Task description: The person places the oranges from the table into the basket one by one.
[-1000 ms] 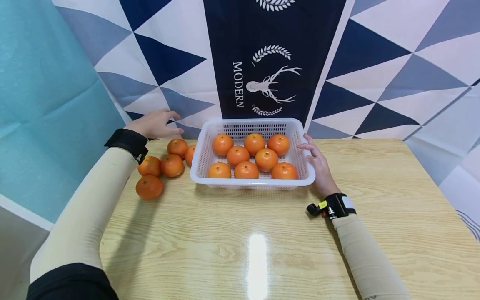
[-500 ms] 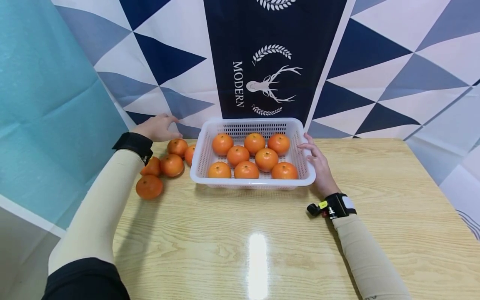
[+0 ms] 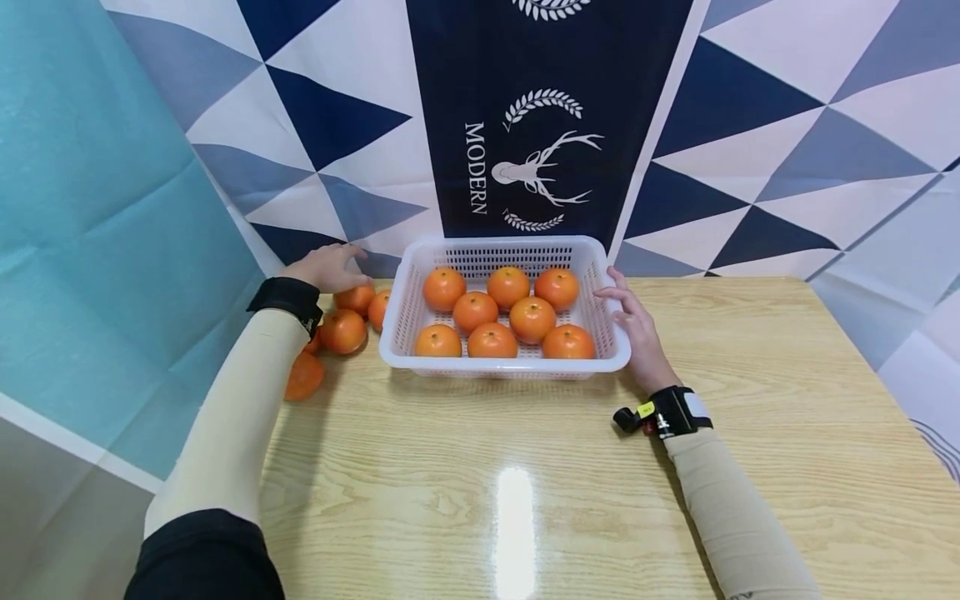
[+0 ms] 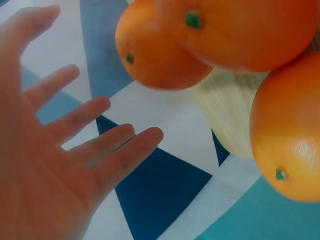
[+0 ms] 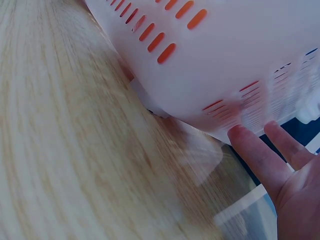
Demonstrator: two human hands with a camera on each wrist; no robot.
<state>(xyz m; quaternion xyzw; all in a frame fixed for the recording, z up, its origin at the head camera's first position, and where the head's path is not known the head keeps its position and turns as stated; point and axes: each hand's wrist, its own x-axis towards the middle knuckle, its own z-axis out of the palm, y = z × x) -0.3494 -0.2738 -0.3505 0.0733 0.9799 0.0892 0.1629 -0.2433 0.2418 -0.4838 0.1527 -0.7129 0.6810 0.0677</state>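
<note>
Against patterned cloth, loose oranges [image 3: 344, 330] are being hovered over by the spread, empty left hand [image 3: 327, 267]; the basket [image 3: 613, 354] is being steadied by straight right fingers [image 5: 256, 154].

The dark banner [image 3: 540, 117] reads "MODERN".

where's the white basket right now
In the head view, the white basket sits mid-table at the back, between the loose oranges and the right hand touching its side.
</note>
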